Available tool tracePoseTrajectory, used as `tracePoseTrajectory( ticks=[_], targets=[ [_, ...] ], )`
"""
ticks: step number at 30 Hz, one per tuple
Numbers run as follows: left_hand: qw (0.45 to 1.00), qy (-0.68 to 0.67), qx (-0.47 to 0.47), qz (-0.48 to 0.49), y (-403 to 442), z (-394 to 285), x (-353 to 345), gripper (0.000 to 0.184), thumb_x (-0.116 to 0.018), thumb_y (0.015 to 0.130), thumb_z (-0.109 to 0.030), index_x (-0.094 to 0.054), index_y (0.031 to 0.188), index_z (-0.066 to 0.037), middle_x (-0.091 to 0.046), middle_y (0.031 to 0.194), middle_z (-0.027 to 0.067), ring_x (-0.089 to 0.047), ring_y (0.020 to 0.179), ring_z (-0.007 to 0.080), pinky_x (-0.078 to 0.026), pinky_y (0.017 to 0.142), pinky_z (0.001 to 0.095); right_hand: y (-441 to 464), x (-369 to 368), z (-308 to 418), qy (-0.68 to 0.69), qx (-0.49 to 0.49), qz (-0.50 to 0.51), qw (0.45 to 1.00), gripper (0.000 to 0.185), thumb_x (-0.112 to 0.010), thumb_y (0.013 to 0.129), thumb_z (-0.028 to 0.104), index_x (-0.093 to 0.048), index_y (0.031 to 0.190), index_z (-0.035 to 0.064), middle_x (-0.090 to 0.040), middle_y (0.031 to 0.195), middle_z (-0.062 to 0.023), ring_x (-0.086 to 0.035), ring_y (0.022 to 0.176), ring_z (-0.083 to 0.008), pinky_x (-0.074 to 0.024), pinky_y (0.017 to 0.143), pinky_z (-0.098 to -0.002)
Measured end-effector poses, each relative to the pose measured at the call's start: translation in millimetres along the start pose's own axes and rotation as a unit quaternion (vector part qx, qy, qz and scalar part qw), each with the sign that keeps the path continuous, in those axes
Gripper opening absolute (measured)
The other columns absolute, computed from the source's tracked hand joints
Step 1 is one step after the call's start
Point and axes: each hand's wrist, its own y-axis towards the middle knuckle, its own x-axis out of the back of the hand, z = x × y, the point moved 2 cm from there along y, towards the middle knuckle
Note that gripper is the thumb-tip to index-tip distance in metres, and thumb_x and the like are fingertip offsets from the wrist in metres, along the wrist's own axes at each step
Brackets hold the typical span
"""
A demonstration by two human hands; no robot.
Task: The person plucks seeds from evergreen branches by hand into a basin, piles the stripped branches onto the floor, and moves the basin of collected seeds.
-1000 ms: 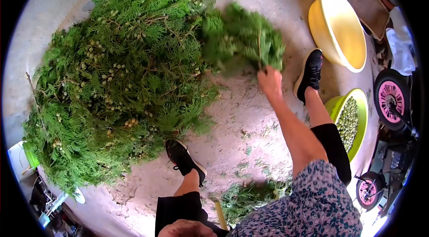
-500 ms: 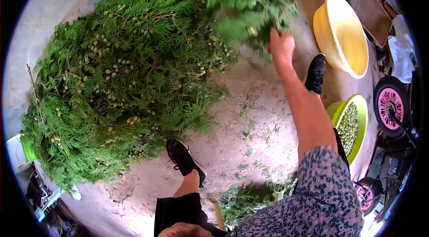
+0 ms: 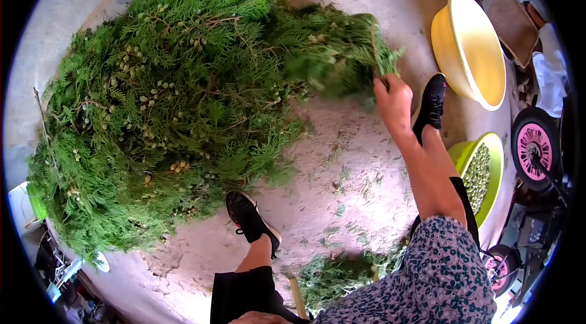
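My right hand [image 3: 394, 101] is closed round the stem of a leafy green conifer branch [image 3: 348, 46]. Its feathery, partly blurred foliage spreads leftward over the right edge of a large heap of cut conifer branches [image 3: 177, 98]. Small pale green cones dot the heap. At the bottom edge a bit of skin by the dark shorts seems to be my left hand [image 3: 259, 318]; its fingers are out of sight.
A yellow basin [image 3: 442, 43] stands tilted at the upper right. Below it, a green basin [image 3: 488, 205] holds many small green cones. More cut greenery [image 3: 336, 278] lies by my seat. Pink-wheeled equipment [image 3: 534, 148] lines the right side; my shoes [image 3: 247, 214] rest on the floor.
My right hand has come down and slightly right with the branch. Its foliage has swung lower and leftward, from above the floor to against the heap.
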Motion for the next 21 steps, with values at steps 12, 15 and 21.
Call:
tracePoseTrajectory(
  ticks=[12, 15, 21],
  targets=[
    [1.0, -0.012, 0.014, 0.002, 1, 0, -2, 0.028, -0.061, 0.076, -0.014, -0.053, 0.097, 0.003, -0.054, 0.089, 0.0159, -0.054, 0.076, 0.0231, -0.044, 0.069, 0.0333, 130, -115, 36, -0.072, -0.011, -0.029, 0.997, 0.022, -0.052, 0.069, 0.016, -0.06, 0.067, -0.0039, -0.058, 0.071, -0.0239, -0.059, 0.072, -0.0372, -0.0482, 0.067, -0.0407],
    [1.0, -0.01, 0.013, 0.004, 2, 1, -2, 0.028, -0.06, 0.077, -0.015, -0.053, 0.097, 0.004, -0.054, 0.089, 0.0157, -0.054, 0.076, 0.023, -0.044, 0.069, 0.0331, 112, -130, 47, -0.132, -0.06, 0.12, 0.982, 0.022, -0.05, 0.074, 0.015, -0.062, 0.083, -0.0019, -0.06, 0.089, -0.022, -0.06, 0.084, -0.033, -0.0493, 0.073, -0.0379],
    [1.0, 0.01, 0.008, -0.006, -2, -3, -3, 0.031, -0.06, 0.076, -0.02, -0.053, 0.095, 0.004, -0.054, 0.086, 0.0154, -0.052, 0.073, 0.0217, -0.042, 0.068, 0.0317, 18, -33, 10, -0.187, 0.016, 0.209, 0.96, 0.017, -0.049, 0.073, 0.014, -0.057, 0.081, 0.0015, -0.058, 0.087, -0.0194, -0.056, 0.084, -0.0345, -0.0454, 0.073, -0.0437]
  ],
)
